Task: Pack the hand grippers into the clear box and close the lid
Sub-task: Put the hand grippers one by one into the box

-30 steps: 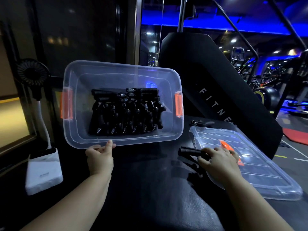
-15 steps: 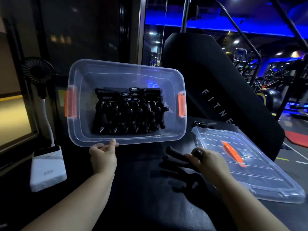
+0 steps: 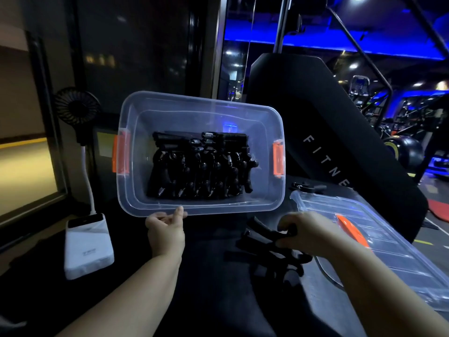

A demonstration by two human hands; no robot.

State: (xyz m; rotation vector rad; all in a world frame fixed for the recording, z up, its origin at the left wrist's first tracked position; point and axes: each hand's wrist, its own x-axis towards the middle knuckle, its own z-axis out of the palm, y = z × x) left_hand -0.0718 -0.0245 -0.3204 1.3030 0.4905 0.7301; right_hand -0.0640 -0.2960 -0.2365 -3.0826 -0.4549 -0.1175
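The clear box [image 3: 267, 205] with orange latches stands tilted toward me, its near rim gripped by my left hand [image 3: 166, 229]. Several black hand grippers [image 3: 199, 166] lie packed in a row inside it. Just below the box's right corner, my right hand [image 3: 313, 231] is closed on one black hand gripper [image 3: 262, 235], handles pointing left. The clear lid [image 3: 388, 249] with an orange latch lies flat on the right, partly under my right wrist.
A white power bank [image 3: 87, 246] with a small black fan [image 3: 77, 109] on a stalk stands at the left. A black machine panel marked FITNE [image 3: 328, 132] rises behind the lid. A small black part [image 3: 307, 187] lies beside the box.
My right hand has lifted the hand gripper off the surface by the lid and carried it left toward the box. The left hand keeps holding the box rim.
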